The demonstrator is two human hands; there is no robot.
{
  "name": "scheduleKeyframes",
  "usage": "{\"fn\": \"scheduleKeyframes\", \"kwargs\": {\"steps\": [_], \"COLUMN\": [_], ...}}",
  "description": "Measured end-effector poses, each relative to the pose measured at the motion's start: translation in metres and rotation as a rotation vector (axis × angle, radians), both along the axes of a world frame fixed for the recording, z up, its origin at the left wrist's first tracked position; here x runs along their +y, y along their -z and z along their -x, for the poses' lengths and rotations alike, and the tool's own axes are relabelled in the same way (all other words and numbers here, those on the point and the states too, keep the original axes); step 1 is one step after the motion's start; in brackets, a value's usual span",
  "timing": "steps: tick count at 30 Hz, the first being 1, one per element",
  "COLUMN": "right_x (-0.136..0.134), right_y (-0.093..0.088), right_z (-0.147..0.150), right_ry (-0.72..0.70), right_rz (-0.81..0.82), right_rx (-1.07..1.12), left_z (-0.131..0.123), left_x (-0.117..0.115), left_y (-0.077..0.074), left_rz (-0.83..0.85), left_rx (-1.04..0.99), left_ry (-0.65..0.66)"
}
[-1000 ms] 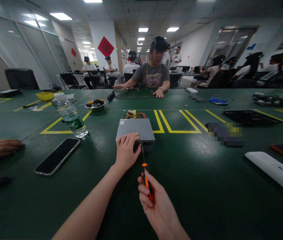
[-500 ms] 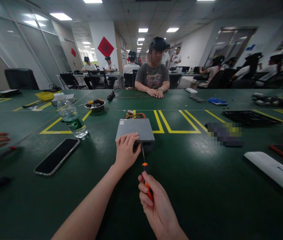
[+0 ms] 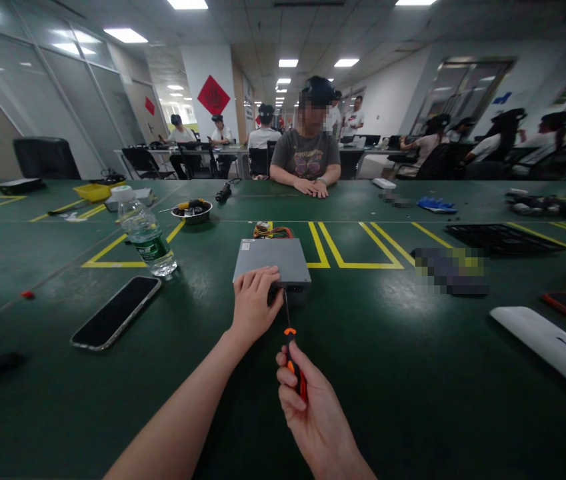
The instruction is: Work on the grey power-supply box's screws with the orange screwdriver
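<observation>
Green desk (image 3: 413, 387), yellow tape lines (image 3: 367, 266) across surface. Grey metal box (image 3: 287, 260) near middle; phone (image 3: 117, 313) beside bottle (image 3: 150, 243) at left; bowl (image 3: 195, 218) farther back; long white object (image 3: 550, 353) at right.

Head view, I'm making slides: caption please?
Left hand rests on a grey box; right hand holds a screwdriver at its near side.

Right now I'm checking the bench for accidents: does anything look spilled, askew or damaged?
Nothing appears spilled or damaged. The water bottle seems to lean left, yet it stands on its base, so the wide lens probably causes that. The grey metal box lies flat under the left hand.
</observation>
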State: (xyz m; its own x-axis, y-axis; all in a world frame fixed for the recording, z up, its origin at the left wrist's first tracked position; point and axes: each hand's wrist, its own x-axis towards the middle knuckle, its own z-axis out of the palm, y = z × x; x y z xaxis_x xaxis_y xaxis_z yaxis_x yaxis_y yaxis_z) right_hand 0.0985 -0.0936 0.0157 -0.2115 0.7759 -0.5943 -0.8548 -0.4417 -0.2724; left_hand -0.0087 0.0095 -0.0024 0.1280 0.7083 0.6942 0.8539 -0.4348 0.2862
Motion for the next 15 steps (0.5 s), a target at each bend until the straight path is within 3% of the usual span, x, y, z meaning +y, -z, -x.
{"fn": "scheduleKeyframes", "kwargs": {"steps": [5,11,15], "right_x": [-0.0001,-0.0001,-0.0003], "right_y": [-0.0033,0.0015,-0.0006], "right_z": [-0.0009,0.0011,0.0016], "right_ry": [-0.062,0.006,-0.028], "right_rz": [0.007,-0.014,0.006], "right_rx": [0.019,-0.059,-0.053], "left_z": [-0.0003,-0.0003,-0.0003], "left_x": [-0.0002,-0.0004,-0.0002], "left_y": [-0.0004,-0.0010,-0.0008], "left_rz": [0.008,0.006,0.007], "left_rx": [0.003,0.001,-0.001], "left_ry": [-0.004,-0.004,-0.007]}}
